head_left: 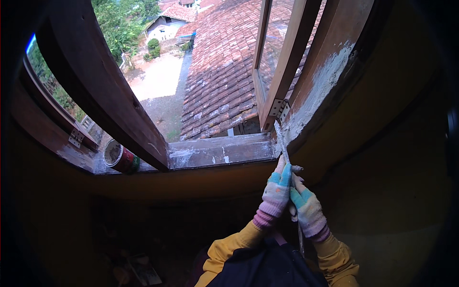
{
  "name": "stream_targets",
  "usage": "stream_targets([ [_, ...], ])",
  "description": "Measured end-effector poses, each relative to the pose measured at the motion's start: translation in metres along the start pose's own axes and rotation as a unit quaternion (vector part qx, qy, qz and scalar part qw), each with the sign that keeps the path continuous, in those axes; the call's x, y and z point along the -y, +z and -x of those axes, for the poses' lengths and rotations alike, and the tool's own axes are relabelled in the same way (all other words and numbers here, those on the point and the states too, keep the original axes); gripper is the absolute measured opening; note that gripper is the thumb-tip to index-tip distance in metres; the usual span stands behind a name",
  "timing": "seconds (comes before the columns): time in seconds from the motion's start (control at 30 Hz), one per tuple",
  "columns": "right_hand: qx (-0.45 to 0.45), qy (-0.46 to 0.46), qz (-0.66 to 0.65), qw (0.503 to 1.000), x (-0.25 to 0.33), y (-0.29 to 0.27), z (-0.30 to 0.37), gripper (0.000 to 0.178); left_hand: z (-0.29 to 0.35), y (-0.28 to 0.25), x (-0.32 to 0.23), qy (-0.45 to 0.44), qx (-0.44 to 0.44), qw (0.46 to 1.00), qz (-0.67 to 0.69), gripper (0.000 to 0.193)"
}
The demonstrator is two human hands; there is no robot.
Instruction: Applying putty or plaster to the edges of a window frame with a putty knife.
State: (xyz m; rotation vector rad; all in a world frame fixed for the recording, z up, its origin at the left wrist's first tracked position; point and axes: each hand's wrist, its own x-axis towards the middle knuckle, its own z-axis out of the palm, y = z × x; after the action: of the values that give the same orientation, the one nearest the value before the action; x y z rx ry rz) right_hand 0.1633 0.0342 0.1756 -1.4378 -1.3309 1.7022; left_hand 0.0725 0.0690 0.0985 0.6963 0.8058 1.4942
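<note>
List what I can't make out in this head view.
In the head view:
Whether the thin tool and the rod are one piece: the gloved left hand and right hand hide where they would meet.
How full the can is: too small and dim inside.
Top of the open window sash: cut off by the upper edge.
Objects at lower left: lost in shadow.

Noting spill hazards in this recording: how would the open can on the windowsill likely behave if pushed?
The open can would probably slide or tip rather than roll, since it appears upright. Anything loose inside might spill, as no lid covers it. A firm push could send it off the windowsill, which looks narrow.
</note>
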Motion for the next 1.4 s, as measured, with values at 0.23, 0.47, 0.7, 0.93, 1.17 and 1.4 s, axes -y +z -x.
stream_targets([
  [0.23,-0.091,-0.064,0.004,0.994,-0.020,0.011,-0.023,0.043,-0.014,-0.013,0.004,-0.033,0.036,0.999,0.001,0.041],
  [0.47,-0.119,-0.082,-0.022,0.989,-0.018,0.025,-0.022,0.044,-0.017,-0.020,-0.007,-0.043,0.074,0.996,0.015,0.038],
  [0.7,-0.147,-0.098,-0.009,0.984,-0.026,0.026,-0.020,0.044,-0.012,-0.018,-0.013,-0.053,0.083,0.995,0.008,0.034],
  [0.93,-0.119,-0.077,-0.038,0.989,-0.011,0.010,-0.003,0.045,-0.005,0.000,-0.013,-0.018,0.085,0.995,-0.041,0.037],
  [1.17,-0.067,-0.039,-0.077,0.994,0.017,-0.007,0.016,0.043,0.001,0.019,-0.025,0.036,0.045,0.986,-0.155,0.038],
  [1.4,-0.027,-0.014,-0.172,0.985,0.026,-0.019,0.025,0.041,0.001,0.018,-0.016,0.340,0.047,0.828,-0.444,0.039],
])
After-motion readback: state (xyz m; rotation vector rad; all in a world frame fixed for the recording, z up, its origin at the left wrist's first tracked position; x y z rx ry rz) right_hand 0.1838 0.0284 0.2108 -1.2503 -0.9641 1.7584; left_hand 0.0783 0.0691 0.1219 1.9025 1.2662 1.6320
